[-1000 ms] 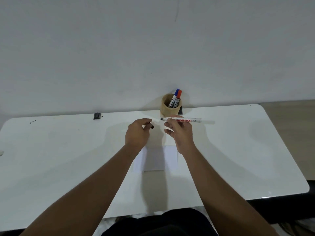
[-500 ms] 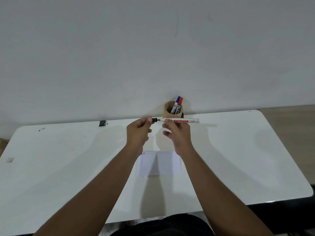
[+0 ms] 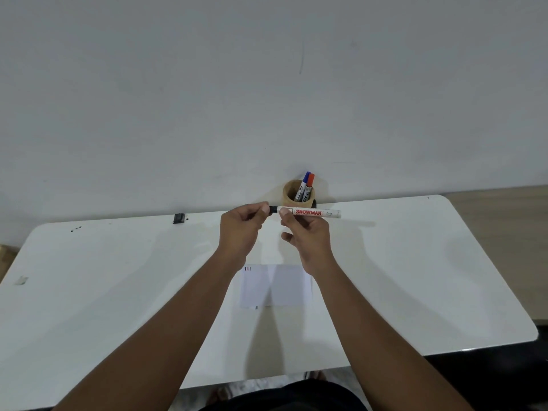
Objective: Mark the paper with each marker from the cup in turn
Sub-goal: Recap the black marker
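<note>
While both forearms reach over the white table (image 3: 415, 277), items run near to far. Paper (image 3: 284, 287): flat, flimsy, small marks at its corner. Left hand (image 3: 241, 229): pinching black cap (image 3: 273, 209). Right hand (image 3: 308, 235): pinching marker (image 3: 310, 212) mid-barrel, horizontal above the table; light, rigid, smooth, best gripped there. Cup (image 3: 290, 193): two markers, at the wall. Black clip (image 3: 178, 218): well left, no obstruction.

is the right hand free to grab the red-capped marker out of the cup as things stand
Probably not yet. The right hand is holding the black marker while the left hand pinches its cap. The red-capped marker stands unblocked in the cup just beyond.
</note>
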